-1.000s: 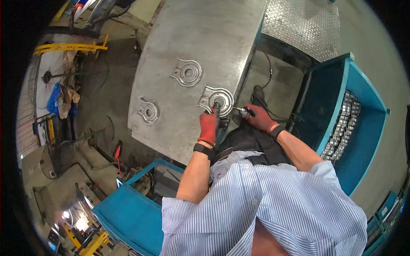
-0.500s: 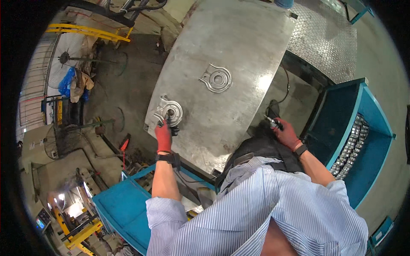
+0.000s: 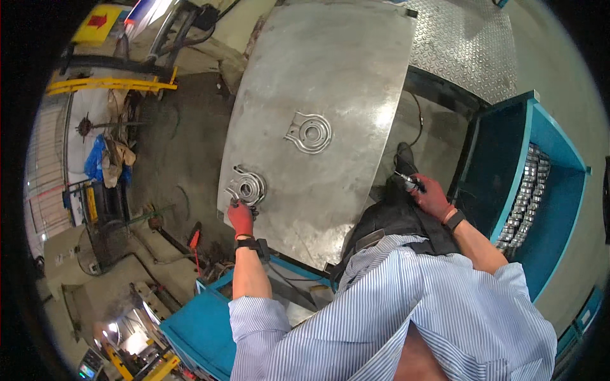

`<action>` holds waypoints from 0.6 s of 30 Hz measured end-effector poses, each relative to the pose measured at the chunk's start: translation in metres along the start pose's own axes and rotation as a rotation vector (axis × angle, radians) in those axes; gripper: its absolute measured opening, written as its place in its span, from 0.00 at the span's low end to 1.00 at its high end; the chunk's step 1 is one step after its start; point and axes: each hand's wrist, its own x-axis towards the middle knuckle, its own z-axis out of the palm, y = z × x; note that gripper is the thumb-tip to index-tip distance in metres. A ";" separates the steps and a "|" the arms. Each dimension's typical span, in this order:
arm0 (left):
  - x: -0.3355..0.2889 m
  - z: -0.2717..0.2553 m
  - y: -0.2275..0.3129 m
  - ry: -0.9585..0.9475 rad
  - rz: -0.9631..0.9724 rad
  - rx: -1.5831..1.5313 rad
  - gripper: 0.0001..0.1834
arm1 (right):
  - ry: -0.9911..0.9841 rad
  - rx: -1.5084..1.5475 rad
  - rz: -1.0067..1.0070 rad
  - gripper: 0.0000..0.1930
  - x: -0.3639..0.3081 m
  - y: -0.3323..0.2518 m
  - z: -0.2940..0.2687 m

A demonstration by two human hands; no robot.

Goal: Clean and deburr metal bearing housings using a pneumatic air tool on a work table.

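Note:
A stamped metal bracket (image 3: 255, 184) with a round ring-shaped centre lies at the left front of the steel tabletop (image 3: 305, 70). At its near edge is my left hand (image 3: 241, 218), in a red glove with dark fingertips, its fingers closed on the rim. A second bracket (image 3: 312, 133) of the same shape lies farther back and to the right, untouched. My right hand (image 3: 433, 198), also red-gloved, is off the table's right side near my leg. It is wrapped round a small silver-and-black hand tool (image 3: 410, 182), whose exact kind I cannot make out.
To the right stands a blue bin (image 3: 530, 114) holding stacked shiny metal parts (image 3: 524, 197). Another blue surface (image 3: 203, 324) is below the table at the left. A thin hose (image 3: 420, 120) hangs beside the table. Behind it lies a diamond-plate sheet (image 3: 467, 44).
My left hand has drawn back from the bracket's ring to its near edge. The right hand still grips the tool at about the same place. The whole view has shifted slightly.

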 end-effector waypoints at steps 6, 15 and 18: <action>0.002 -0.009 0.003 0.164 -0.070 0.085 0.24 | 0.023 0.001 -0.047 0.23 -0.004 -0.019 -0.018; -0.048 0.062 0.188 -0.256 0.083 -0.292 0.31 | 0.001 0.054 -0.025 0.21 -0.003 -0.026 -0.032; -0.024 0.114 0.188 -0.130 0.026 -0.186 0.34 | 0.034 0.069 -0.080 0.21 -0.007 -0.023 -0.031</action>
